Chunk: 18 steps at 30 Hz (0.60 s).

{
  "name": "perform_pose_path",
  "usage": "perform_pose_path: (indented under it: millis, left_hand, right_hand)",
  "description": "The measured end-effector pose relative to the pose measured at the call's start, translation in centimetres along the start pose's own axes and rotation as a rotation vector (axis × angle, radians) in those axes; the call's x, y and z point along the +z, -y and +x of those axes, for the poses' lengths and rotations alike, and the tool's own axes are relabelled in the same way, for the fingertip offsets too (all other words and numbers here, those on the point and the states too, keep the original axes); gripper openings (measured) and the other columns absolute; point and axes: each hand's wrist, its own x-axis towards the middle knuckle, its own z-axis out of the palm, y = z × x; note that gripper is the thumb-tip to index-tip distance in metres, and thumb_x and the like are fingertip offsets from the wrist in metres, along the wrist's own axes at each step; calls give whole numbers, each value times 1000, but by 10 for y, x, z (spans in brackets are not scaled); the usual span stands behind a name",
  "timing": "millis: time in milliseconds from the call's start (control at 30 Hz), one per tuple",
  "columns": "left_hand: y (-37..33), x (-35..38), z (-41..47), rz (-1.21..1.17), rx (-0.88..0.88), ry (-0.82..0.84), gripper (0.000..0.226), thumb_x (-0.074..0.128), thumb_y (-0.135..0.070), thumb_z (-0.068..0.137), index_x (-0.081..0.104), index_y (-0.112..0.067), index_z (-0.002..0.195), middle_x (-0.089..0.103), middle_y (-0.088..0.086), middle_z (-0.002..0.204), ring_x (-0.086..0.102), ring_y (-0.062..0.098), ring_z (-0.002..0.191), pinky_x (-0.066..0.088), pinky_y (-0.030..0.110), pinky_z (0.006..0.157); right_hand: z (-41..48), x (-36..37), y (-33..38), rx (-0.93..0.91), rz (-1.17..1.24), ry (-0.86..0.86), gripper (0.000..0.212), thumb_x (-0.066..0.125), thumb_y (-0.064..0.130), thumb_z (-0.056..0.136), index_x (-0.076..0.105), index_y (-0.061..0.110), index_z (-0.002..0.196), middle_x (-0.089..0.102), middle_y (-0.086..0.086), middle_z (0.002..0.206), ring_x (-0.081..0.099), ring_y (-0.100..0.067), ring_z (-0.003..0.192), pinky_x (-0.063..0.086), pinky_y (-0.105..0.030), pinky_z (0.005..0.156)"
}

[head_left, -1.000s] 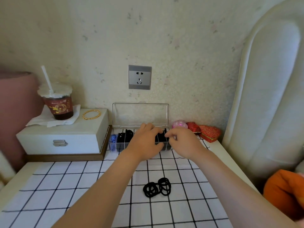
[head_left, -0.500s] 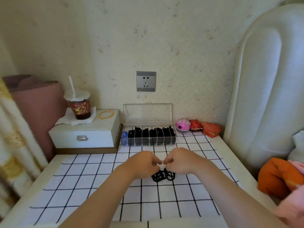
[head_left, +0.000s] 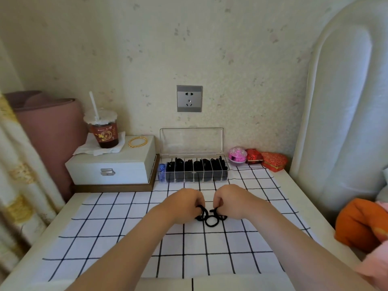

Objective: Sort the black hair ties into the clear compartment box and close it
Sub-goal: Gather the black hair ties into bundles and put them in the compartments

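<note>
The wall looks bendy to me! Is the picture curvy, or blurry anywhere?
Head view: the wide lens curves the edges, so the white padded panel leans in. Head view: soft, even light, only faint shadows under the left hand and right hand pinching the black hair ties. Head view: the pink cloth in the corner looks smeary.

Speckled cream wall (head_left: 231, 49), grey socket (head_left: 189, 98), white padded headboard (head_left: 346, 112), patterned curtain (head_left: 19, 185), daylight
</note>
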Motion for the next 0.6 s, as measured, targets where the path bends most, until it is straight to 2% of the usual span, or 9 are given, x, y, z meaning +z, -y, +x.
perform_pose_path:
  millis: [67,167,267,367,400,500,600]
  left_hand:
    - [2,-3,1,-62,-7,-41,14,60,-18,90,66,-23,101,58,-14,86,56,8,82,46,21,71]
    - [-2,-2,0,-168,-16,-43,13,62,-19,89,67,-24,100,54,-15,81,52,4,75,41,17,66]
    - [-11,7,0,-197,-13,9,12,67,-22,88,71,-24,99,54,-14,77,51,2,69,39,15,61]
    - [-17,13,2,-115,-25,16,12,70,-23,85,72,-23,97,57,-13,80,53,4,73,40,15,64]
    - [-18,13,3,-75,-38,14,13,70,-23,85,71,-23,98,58,-11,83,55,7,77,43,16,66]
    - [-22,13,4,30,-112,35,15,67,-27,86,70,-21,99,64,-4,93,61,15,86,51,24,75]
    - [-24,12,3,109,-154,69,17,62,-27,88,71,-18,98,68,4,94,59,18,79,52,28,74]
  right_hand:
    - [1,-3,-3,4,59,-22,19,61,11,85,74,24,91,61,17,79,62,-9,83,50,-21,72]
    - [2,-11,-9,11,108,-70,19,62,12,85,72,28,84,61,18,75,60,-4,74,44,-16,62]
    - [3,-15,-14,62,177,-96,28,57,10,89,69,33,78,65,15,74,68,-9,62,50,-20,58]
    - [2,-16,-14,80,226,-102,31,54,12,93,71,35,80,70,10,81,71,-15,60,49,-23,55]
    - [1,-15,-14,67,221,-94,29,55,13,93,74,34,85,70,10,84,70,-12,58,47,-21,54]
    - [0,-10,-9,19,175,-55,21,62,17,91,79,25,98,70,14,90,61,7,58,47,-17,60]
    - [4,-4,-5,24,124,-69,15,67,28,87,81,28,93,76,11,90,67,-4,81,57,-31,79]
